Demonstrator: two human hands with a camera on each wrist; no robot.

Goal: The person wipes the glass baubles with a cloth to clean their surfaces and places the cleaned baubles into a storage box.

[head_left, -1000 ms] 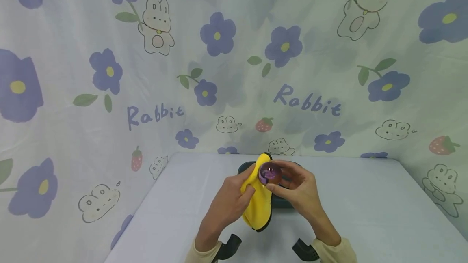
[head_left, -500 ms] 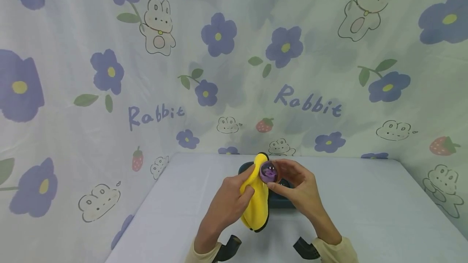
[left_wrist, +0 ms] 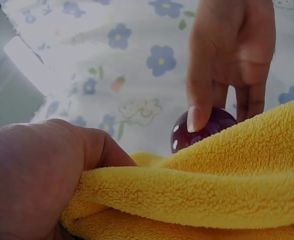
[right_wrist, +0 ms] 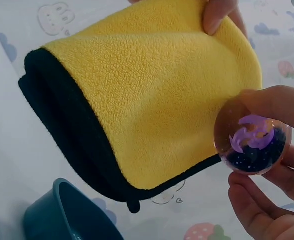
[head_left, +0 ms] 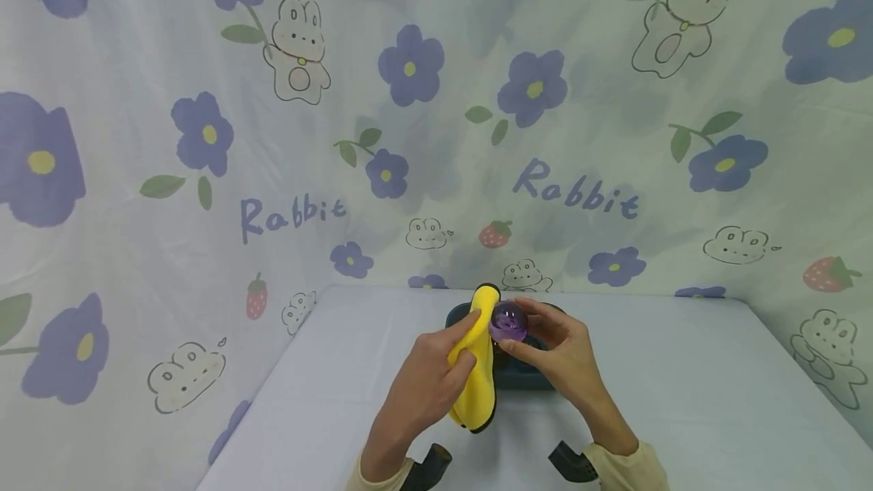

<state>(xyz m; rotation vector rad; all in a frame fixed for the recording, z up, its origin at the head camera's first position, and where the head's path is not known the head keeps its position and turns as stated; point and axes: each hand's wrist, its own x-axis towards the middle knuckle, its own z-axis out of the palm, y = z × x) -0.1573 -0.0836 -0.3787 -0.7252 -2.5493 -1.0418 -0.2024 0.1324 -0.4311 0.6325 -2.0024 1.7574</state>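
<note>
My left hand (head_left: pixel 430 377) grips a folded yellow plush cloth (right_wrist: pixel 151 95) with dark edging, thumb pressed on its face. The cloth hangs down, and in the left wrist view its pile (left_wrist: pixel 196 195) fills the lower part. In my right hand (head_left: pixel 555 343) is a clear purple ball (right_wrist: pixel 252 136) with a swirl inside, pinched between thumb and fingertips. The ball sits right beside the cloth's edge in the head view. Seen from the left wrist, the cloth hides the ball's lower part.
Behind the hands a dark teal basin (head_left: pixel 525 379) stands on the white table (head_left: pixel 327 370), partly covered by cloth and hands. Dark round shapes show inside it. A curtain (head_left: pixel 450 135) printed with flowers and rabbits hangs at the table's far edge.
The ball has turned in the right hand's fingers, so its purple swirl shows differently, and it now sits slightly farther right. The cloth's lower part has swung a little left, uncovering more of the basin.
</note>
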